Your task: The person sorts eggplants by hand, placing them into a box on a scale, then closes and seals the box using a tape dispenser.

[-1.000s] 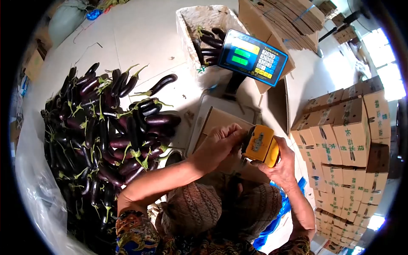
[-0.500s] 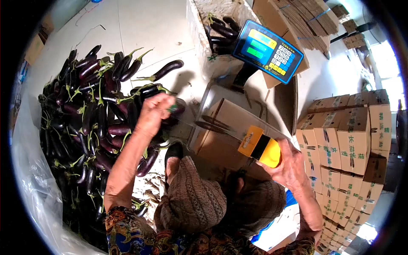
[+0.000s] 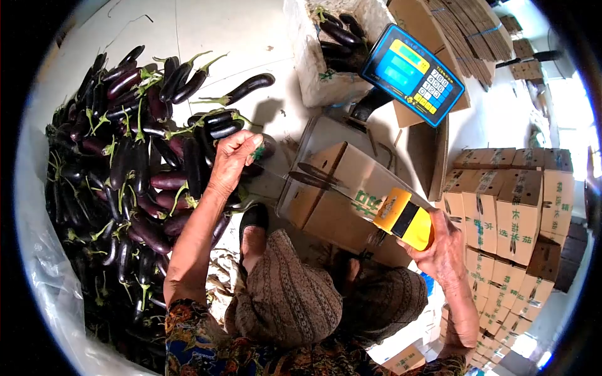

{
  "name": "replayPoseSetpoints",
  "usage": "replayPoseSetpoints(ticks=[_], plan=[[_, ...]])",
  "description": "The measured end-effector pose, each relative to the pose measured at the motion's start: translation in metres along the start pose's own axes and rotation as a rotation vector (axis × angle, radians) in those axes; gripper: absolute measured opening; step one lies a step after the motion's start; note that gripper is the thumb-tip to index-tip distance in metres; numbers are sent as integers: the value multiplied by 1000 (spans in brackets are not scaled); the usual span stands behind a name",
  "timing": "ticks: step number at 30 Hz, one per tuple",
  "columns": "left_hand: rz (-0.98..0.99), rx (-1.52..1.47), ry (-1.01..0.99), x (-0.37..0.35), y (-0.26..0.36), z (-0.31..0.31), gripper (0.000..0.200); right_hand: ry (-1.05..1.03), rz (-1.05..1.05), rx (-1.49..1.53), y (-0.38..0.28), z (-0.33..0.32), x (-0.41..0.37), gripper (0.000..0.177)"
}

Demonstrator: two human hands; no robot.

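My right hand (image 3: 441,245) grips a yellow and black tape dispenser (image 3: 404,217) above the right part of a closed cardboard box (image 3: 342,210). With fingers pinched, my left hand (image 3: 233,158) holds the end of a see-through packing tape with green print (image 3: 258,152). Left of the box, that hand is over the edge of the eggplant pile. The tape appears to stretch from it across to the dispenser. The box has dark eggplant pictures and green characters on it. It lies on the platform of a weighing scale (image 3: 300,156). The scale's blue display (image 3: 411,72) stands behind.
A large pile of eggplants (image 3: 128,163) covers the floor at left, beside plastic sheeting (image 3: 50,282). A white foam box (image 3: 313,78) with eggplants stands at the back. Printed cartons (image 3: 501,207) are stacked at right, with flattened cardboard (image 3: 467,31) behind.
My right hand and the dispenser appear slightly farther right. More of the box's green print shows. The view has shifted a little; my left hand still pinches the tape.
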State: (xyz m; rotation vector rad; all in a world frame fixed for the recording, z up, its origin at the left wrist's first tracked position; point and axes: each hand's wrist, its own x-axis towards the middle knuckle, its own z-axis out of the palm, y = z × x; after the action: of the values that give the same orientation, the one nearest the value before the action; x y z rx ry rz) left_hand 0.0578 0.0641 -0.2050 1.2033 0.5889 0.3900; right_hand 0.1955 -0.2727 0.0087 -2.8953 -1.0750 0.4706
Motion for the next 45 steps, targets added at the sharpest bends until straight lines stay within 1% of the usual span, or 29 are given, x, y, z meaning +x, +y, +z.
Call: replayPoseSetpoints(ticks=[2, 3, 4, 5, 7, 8, 10, 11, 12, 13, 14, 16, 20, 23, 24, 25, 26, 28, 29, 32, 33, 34, 35, 38, 39, 41, 42, 44, 45], plan=[[-12, 16, 10, 1, -10, 0, 23, -11, 12, -4, -2, 1, 3, 60], [-19, 123, -2, -1, -13, -2, 23, -17, 17, -5, -4, 2, 4, 60], [-5, 241, 6, -1, -15, 0, 26, -24, 11, 55, 4, 10, 6, 58], [51, 259, 4, 0, -29, 2, 26, -32, 3, 116, 18, 25, 8, 56], [135, 242, -17, 4, -78, 6, 28, -48, -71, -21, 3, 17, 14, 52], [135, 157, -53, 5, -95, 11, 29, -26, -84, -17, 5, 21, 16, 51], [78, 189, -88, 1, -99, 22, 28, 6, -119, -4, 7, 30, 18, 50], [111, 222, -99, 0, -109, 26, 29, -50, -42, -20, 5, 28, 16, 50], [149, 255, -113, 3, -122, 30, 29, -61, -14, -10, 4, 29, 16, 50], [332, 370, -59, 3, -125, 37, 26, -70, 10, 0, 3, 29, 16, 50], [262, 380, -52, -1, -129, 42, 25, -83, 31, 11, 3, 30, 17, 51], [118, 399, -34, -8, -130, 52, 22, -38, 8, -6, 6, 35, 18, 54], [291, 478, -4, -14, -146, 75, 21, -60, 38, 39, 3, 39, 20, 54], [387, 764, -20, -11, -172, 77, 15, -66, 52, 36, 4, 38, 21, 58], [385, 864, -71, -12, -167, 75, 13, -69, 49, 31, 3, 39, 22, 59], [383, 964, -123, -12, -157, 72, 13, -76, 111, 44, -3, 39, 23, 55], [380, 1063, -176, -12, -147, 70, 13, -77, 112, 70, -3, 39, 22, 55], [92, 1124, -254, -8, -137, 73, 12, -74, 123, 117, -1, 39, 22, 56], [-59, 1144, -299, -8, -137, 75, 12, -60, 96, 90, -2, 38, 22, 57], [112, 1023, -46, -1, -161, 79, 19, -36, 66, 122, 7, 42, 18, 57], [205, 820, 6, 9, -167, 85, 22, 31, 2, 117, 11, 47, 17, 53], [288, 614, 57, 24, -170, 94, 25, 66, -8, 121, 15, 50, 16, 55], [368, 404, 115, 31, -173, 99, 28, 55, 18, 155, 17, 51, 15, 55], [380, 317, -75, 33, -145, 108, 33, 54, 55, 265, 28, 53, 11, 57], [301, 287, -70, 34, -148, 108, 35, 58, 57, 313, 30, 55, 11, 58], [150, 235, -59, 36, -152, 104, 38, 69, 51, 266, 28, 56, 12, 59], [154, 225, -58, 37, -148, 107, 37, 81, 58, 235, 30, 55, 11, 60], [146, 200, -68, 31, -146, 118, 37, 119, -17, 141, 39, 57, 9, 58], [203, 223, -98, 28, -136, 122, 37, 118, 11, 161, 39, 57, 9, 57]])
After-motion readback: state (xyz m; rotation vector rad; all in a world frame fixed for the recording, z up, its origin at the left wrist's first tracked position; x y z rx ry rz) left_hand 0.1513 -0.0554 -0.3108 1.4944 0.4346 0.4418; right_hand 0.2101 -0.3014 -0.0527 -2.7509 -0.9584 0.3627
